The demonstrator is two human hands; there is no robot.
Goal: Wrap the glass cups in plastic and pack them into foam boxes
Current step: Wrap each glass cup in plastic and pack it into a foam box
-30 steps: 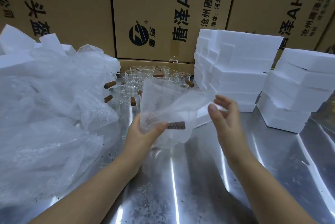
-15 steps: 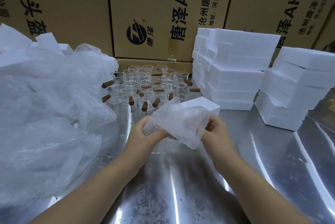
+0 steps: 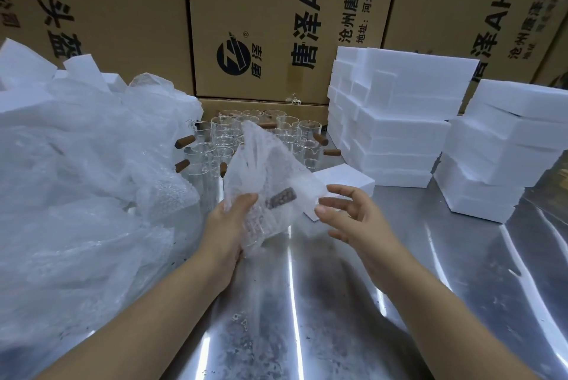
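Note:
My left hand [image 3: 229, 226] grips a glass cup wrapped in a bubble-wrap sheet [image 3: 264, 177]; the cup's brown handle [image 3: 281, 197] shows through the plastic. One corner of the sheet stands up loose above the hand. My right hand [image 3: 353, 216] hovers just right of the bundle with fingers spread and relaxed, holding nothing. Behind the bundle stand several bare glass cups [image 3: 227, 130] with brown handles. A single white foam box [image 3: 341, 183] lies on the steel table right behind the bundle.
A big heap of clear plastic and bubble wrap [image 3: 76, 183] fills the left. Two stacks of white foam boxes [image 3: 396, 121] [image 3: 504, 149] stand at the right. Printed cardboard cartons [image 3: 276, 20] wall off the back. The steel table [image 3: 307, 318] shines in front.
Half a second ago both hands pressed the wrap round the cup. Now my right hand has let go and drawn right, and a corner of the sheet sticks up.

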